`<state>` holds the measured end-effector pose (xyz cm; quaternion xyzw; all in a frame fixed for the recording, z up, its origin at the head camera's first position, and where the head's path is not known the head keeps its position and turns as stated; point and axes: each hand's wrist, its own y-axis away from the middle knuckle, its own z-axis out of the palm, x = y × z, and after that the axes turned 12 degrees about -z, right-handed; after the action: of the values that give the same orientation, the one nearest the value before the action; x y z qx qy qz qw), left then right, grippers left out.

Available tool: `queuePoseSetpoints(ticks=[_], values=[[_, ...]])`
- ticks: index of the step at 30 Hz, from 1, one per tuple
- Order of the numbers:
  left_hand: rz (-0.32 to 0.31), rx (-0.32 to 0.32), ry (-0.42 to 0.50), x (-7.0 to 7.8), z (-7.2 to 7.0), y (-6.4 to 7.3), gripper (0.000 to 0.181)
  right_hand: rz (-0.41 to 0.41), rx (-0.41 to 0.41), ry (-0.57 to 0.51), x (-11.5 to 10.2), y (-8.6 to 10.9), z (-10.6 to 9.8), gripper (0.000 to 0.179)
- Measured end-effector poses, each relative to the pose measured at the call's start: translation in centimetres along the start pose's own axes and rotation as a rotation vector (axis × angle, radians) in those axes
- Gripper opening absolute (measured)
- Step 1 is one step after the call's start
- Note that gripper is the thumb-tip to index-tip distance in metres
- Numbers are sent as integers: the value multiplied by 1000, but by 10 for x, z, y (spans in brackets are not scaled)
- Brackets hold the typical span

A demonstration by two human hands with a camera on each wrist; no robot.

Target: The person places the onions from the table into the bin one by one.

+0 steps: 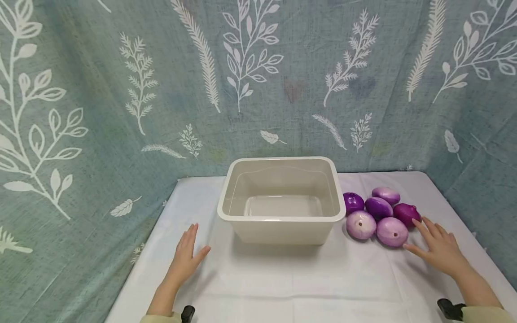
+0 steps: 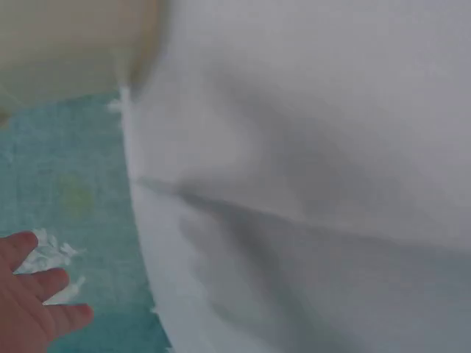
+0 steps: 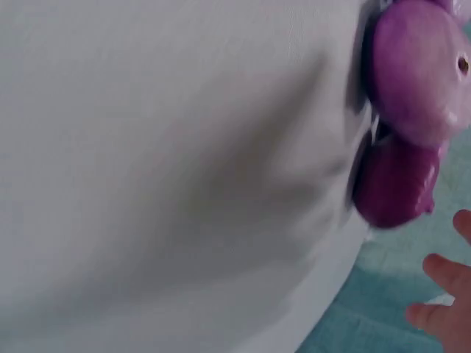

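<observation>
Several purple onions lie bunched on the white table, just right of a beige plastic tub (image 1: pixel 278 231). Nearest my right hand (image 1: pixel 442 251) are a dark magenta onion (image 1: pixel 405 214) and a pale purple onion (image 1: pixel 392 232). The fingers of that hand are spread and hold nothing; in the head view a fingertip overlaps the magenta onion's edge, while the right wrist view shows a gap between the fingers and that onion (image 3: pixel 396 184). On the tub's left, my left hand (image 1: pixel 186 258) hovers above the cloth with straight fingers and nothing in it. The tub's inside shows no contents.
White cloth covers the table (image 1: pixel 291 282). Behind and at both sides hangs a green curtain (image 1: pixel 258 125) with white leaf prints. Further onions, a dark purple one (image 1: pixel 353 203) among them, sit close against the tub's right wall.
</observation>
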<state>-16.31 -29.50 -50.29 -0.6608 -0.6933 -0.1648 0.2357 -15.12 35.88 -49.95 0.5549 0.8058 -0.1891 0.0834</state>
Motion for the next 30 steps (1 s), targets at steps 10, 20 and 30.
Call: queuePoseSetpoints(ticks=[10,20,30], values=[[61,-31,501,70,-12,-14,66,-82,151,-191,-14,-28,20,77],[-1,-107,710,107,-3,-28,61,-63,175,-271,-13,-41,42,76],[-61,-137,834,101,15,-35,59,-63,224,-307,-7,-41,51,76]])
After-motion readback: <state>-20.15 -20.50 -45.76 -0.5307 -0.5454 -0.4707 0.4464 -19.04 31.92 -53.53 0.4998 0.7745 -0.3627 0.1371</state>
